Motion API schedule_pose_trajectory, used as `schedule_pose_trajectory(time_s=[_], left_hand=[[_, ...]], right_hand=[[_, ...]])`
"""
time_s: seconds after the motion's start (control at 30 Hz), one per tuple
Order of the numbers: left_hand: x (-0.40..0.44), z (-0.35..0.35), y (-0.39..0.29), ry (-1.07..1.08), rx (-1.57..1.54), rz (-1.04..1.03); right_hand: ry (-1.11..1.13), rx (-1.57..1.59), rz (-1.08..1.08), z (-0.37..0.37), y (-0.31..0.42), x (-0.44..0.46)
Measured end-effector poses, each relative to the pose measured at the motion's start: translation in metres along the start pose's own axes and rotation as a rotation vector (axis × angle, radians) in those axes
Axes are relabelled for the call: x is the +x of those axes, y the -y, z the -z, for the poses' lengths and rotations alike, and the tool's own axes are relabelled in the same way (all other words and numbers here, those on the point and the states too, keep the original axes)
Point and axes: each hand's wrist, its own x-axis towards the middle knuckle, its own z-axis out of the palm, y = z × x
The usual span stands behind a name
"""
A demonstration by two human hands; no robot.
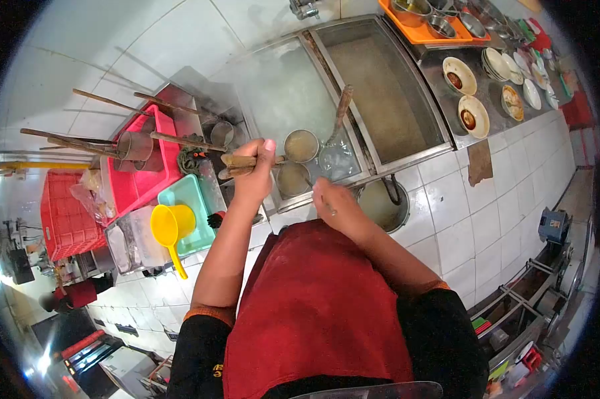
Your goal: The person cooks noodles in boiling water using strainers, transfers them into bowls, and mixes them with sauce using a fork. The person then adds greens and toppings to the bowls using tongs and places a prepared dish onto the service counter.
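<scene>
My left hand (252,171) is closed around the wooden handles (237,165) of two noodle strainers. Their round baskets, an upper noodle strainer (301,146) and a lower noodle strainer (293,179), sit at the near edge of the steaming water vat (276,76), with pale contents inside. Close beside the lower basket, my right hand (340,207) is closed on a thin stick-like utensil (331,209), mostly hidden by the fingers. A wooden-handled skimmer (343,110) leans in the vat to the right of the baskets, its wire head in the water.
Right of the vat is a second basin (379,90) of murky water. A pot (386,203) hangs below the front edge. Used bowls (473,116) and an orange tray (419,30) stand right. Left are a pink bin (140,176) with strainers and a yellow dipper (172,226). A person (77,292) is far left.
</scene>
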Motion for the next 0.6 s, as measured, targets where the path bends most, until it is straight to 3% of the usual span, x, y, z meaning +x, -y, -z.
schedule_pose_trajectory(time_s=[0.13, 0.23, 0.3, 0.37, 0.43, 0.47, 0.53, 0.6], left_hand=[[-0.002, 0.005, -0.004, 0.052, 0.152, -0.003], [-0.004, 0.01, -0.001, 0.061, 0.121, 0.018], [-0.007, 0.011, -0.004, 0.08, 0.098, 0.042], [-0.01, 0.008, -0.008, 0.088, 0.111, 0.057], [-0.008, 0.005, -0.007, 0.093, 0.122, 0.058], [-0.009, 0.005, -0.001, 0.083, 0.143, 0.036], [-0.01, 0.008, 0.0, 0.063, 0.173, 0.019], [-0.011, 0.009, -0.002, 0.068, 0.147, 0.071]], right_hand=[[0.167, -0.074, 0.105, 0.026, 0.017, -0.007], [0.116, 0.174, -0.028, 0.076, 0.039, 0.0], [-0.139, 0.263, -0.352, 0.091, 0.054, 0.007], [-0.153, 0.191, -0.288, 0.082, 0.039, 0.018], [-0.433, -0.203, 0.422, 0.045, -0.008, 0.028], [-0.432, -0.202, 0.425, 0.033, -0.014, 0.032], [-0.111, -0.067, 0.102, 0.014, -0.017, 0.041], [-0.156, 0.027, -0.021, 0.015, -0.021, 0.049]])
